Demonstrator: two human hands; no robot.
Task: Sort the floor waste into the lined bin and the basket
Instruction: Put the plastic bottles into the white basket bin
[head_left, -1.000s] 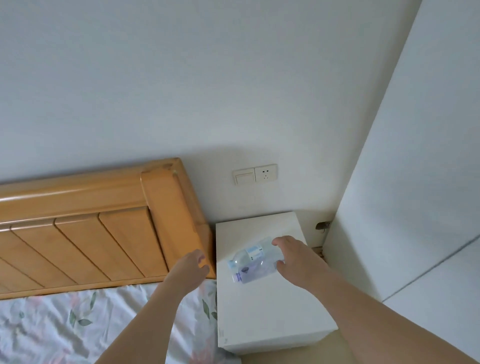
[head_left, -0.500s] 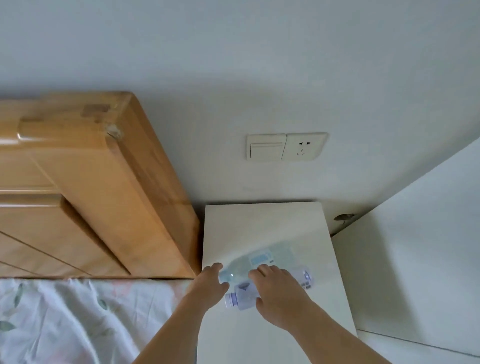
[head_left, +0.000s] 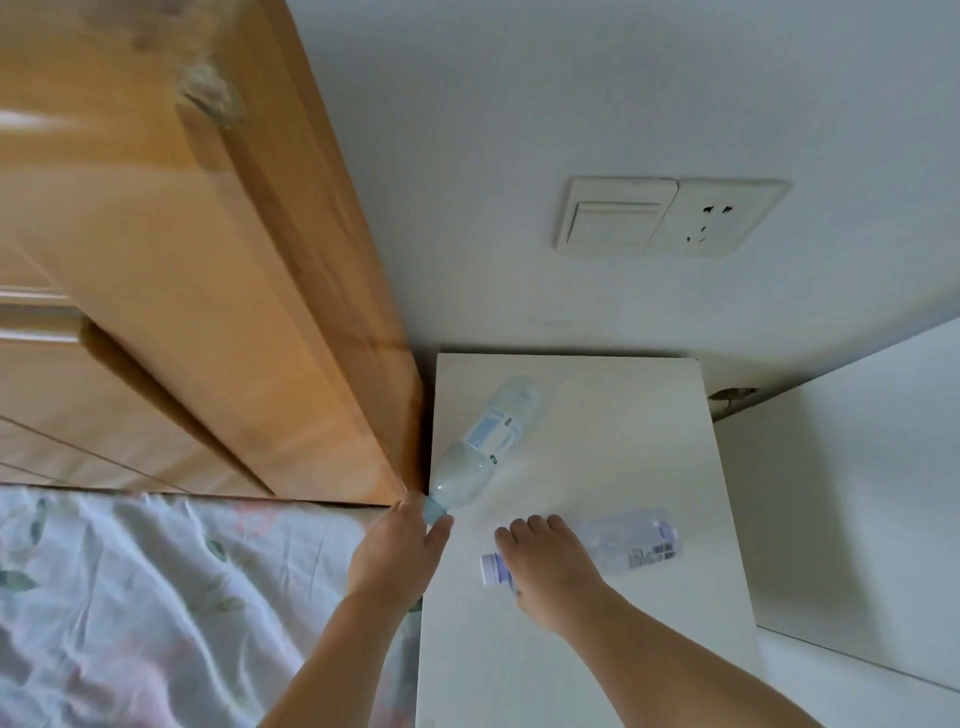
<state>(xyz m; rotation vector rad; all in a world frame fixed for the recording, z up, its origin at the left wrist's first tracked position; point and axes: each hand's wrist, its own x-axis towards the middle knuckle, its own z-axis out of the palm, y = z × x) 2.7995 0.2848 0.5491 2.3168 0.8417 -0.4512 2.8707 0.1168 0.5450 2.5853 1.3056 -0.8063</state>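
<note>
Your left hand (head_left: 397, 551) pinches the cap of one plastic bottle (head_left: 485, 441) mid-frame, your right hand (head_left: 545, 566) grasps the other bottle (head_left: 631, 540); neither bin nor basket shows, so sorting looks barely begun.

By our left grip (head_left: 400, 551) we see a clear bottle (head_left: 485, 447) with a pale blue label; under our right grip (head_left: 545, 566), a clear bottle with a purple cap (head_left: 631, 540). The desk (head_left: 597, 441) is cream-white, the headboard (head_left: 208, 260) honey orange, the bedsheet (head_left: 130, 597) white with green leaves.
</note>
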